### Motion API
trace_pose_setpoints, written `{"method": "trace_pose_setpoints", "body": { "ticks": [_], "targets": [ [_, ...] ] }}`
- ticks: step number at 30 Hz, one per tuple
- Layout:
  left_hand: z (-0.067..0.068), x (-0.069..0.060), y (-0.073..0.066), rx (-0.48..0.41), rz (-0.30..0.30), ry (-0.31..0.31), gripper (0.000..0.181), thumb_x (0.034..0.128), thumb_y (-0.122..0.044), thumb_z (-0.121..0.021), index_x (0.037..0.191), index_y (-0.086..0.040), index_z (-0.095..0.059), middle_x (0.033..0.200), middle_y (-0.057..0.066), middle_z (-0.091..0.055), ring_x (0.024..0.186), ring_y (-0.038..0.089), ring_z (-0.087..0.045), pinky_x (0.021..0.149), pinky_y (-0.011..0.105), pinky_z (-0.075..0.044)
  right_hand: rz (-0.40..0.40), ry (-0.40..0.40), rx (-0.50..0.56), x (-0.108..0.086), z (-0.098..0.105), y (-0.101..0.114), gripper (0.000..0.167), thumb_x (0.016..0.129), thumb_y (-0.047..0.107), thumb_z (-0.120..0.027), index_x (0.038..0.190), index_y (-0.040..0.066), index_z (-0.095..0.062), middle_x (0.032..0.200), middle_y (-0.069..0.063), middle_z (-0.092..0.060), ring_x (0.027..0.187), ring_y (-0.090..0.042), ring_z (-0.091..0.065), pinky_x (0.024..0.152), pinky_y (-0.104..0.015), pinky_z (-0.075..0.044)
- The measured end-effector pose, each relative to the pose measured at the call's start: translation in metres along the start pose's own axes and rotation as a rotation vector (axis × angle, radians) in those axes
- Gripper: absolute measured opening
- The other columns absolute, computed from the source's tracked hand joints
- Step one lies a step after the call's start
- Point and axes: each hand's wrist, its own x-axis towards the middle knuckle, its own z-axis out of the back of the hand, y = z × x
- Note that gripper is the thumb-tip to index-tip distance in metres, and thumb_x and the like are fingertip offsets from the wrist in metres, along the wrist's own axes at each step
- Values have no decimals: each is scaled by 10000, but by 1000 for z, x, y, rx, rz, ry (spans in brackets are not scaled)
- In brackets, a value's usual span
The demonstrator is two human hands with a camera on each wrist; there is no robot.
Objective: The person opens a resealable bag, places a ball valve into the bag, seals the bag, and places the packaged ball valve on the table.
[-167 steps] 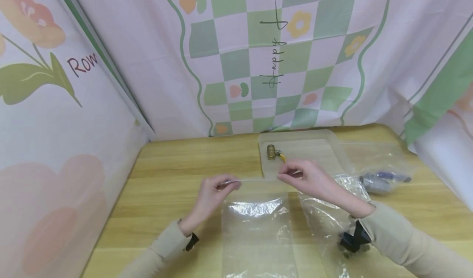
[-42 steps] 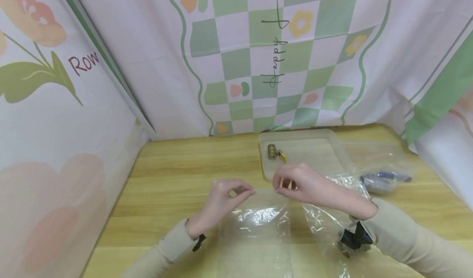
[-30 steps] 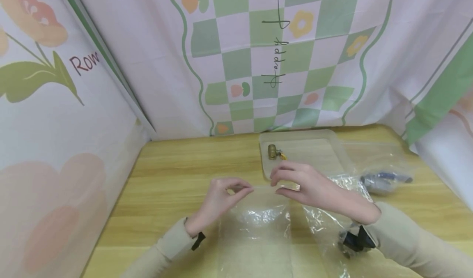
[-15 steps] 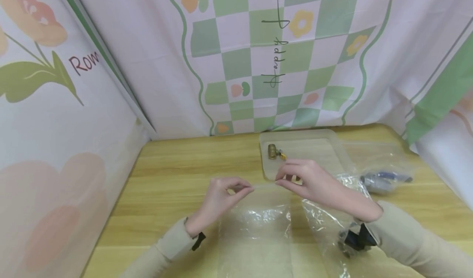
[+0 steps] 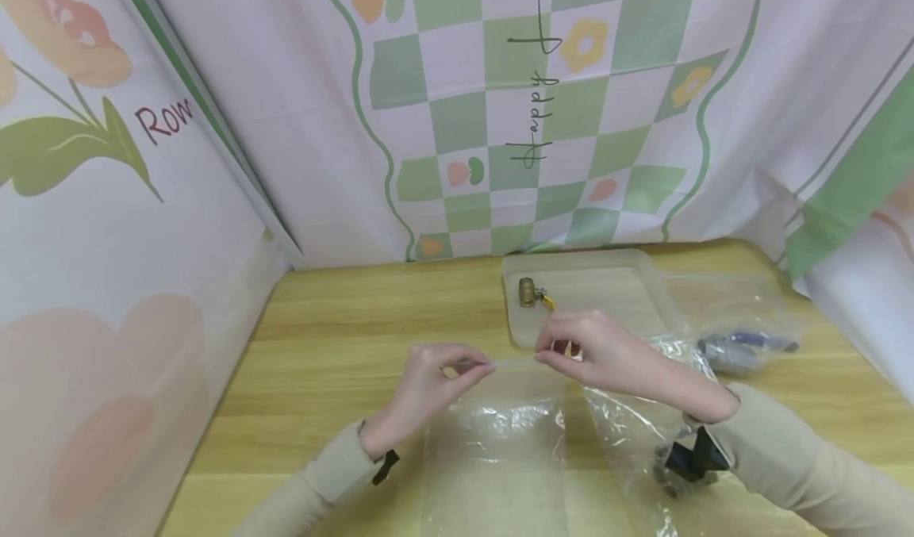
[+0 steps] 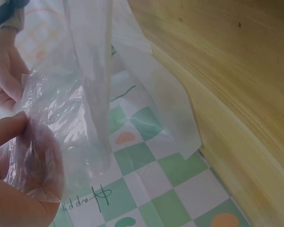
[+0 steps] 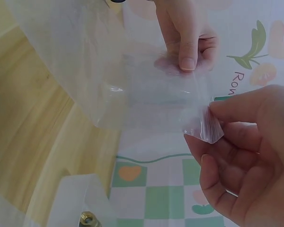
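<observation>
A clear zip bag [image 5: 494,458] hangs between both hands, its lower part lying toward the table's near edge. My left hand [image 5: 428,394] pinches the left side of the bag's top edge between thumb and fingers. At the opposite corner, my right hand [image 5: 603,358] pinches the same edge. In the right wrist view the ridged zip strip [image 7: 209,124] shows beside the right fingertips. The left wrist view has the crinkled film [image 6: 61,113] spread over the left fingers. I cannot tell anything inside this bag.
Behind the right hand stands a translucent tray [image 5: 593,259] with a brass ball valve [image 5: 527,292] in it. A clear bag holding a blue and grey item [image 5: 746,349] lies to the right. Another clear bag [image 5: 628,418] with dark parts [image 5: 674,477] lies under the right forearm.
The right hand briefly loosened its fingers, then pinched the bag's top corner again. Both hands sit slightly lower and closer together than in the oldest frame. The left hand kept its pinch.
</observation>
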Motion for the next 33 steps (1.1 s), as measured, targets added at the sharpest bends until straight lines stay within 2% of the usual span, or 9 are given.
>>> {"method": "trace_pose_setpoints", "body": {
  "ticks": [8, 17, 22, 26, 30, 33],
  "targets": [
    [-1, 0, -3, 26, -21, 8, 88, 860, -105, -749, 924, -45, -750, 880, 89, -781, 711, 97, -727, 676, 91, -576, 47, 52, -5, 1, 1, 0, 113, 861, 12, -689, 852, 122, -714, 795, 37, -695, 668, 68, -546, 566, -102, -525],
    [0, 0, -3, -19, -1, 12, 90, 861, -91, -747, 936, -43, -747, 887, 98, -780, 704, 97, -726, 672, 118, -590, 5, 99, 65, -1, 3, 0, 167, 815, -50, -667, 864, 107, -694, 836, 27, -696, 713, 43, -601, 589, -110, -550],
    [6, -1, -3, -71, 61, 77, 121, 881, -89, -728, 985, -28, -741, 948, 110, -778, 801, 142, -752, 735, 153, -608, 43, 66, 51, -1, 3, -3, 209, 810, -55, -687, 820, 152, -662, 806, 65, -678, 701, 52, -582, 567, -111, -534],
    [12, -4, -3, -102, 123, 110, 142, 891, -98, -721, 1010, -22, -740, 983, 116, -775, 870, 175, -756, 783, 202, -621, 87, 18, 19, -1, 4, -7, 217, 797, -70, -703, 809, 143, -660, 793, 80, -671, 696, 58, -567, 562, -106, -524],
    [17, -6, -2, -129, 174, 126, 165, 916, -140, -702, 1039, -38, -741, 1008, 112, -774, 903, 179, -754, 835, 223, -617, 80, -10, -15, -2, 6, -9, 217, 799, -57, -716, 814, 155, -673, 797, 94, -669, 674, 76, -530, 522, -103, -487],
    [21, -7, -2, -164, 215, 141, 205, 958, -188, -652, 1070, -37, -735, 1010, 120, -773, 885, 190, -754, 809, 226, -622, 63, -13, -29, -2, 7, -9, 225, 805, -44, -717, 819, 176, -674, 806, 98, -670, 659, 86, -510, 511, -100, -475]
  ]
}}
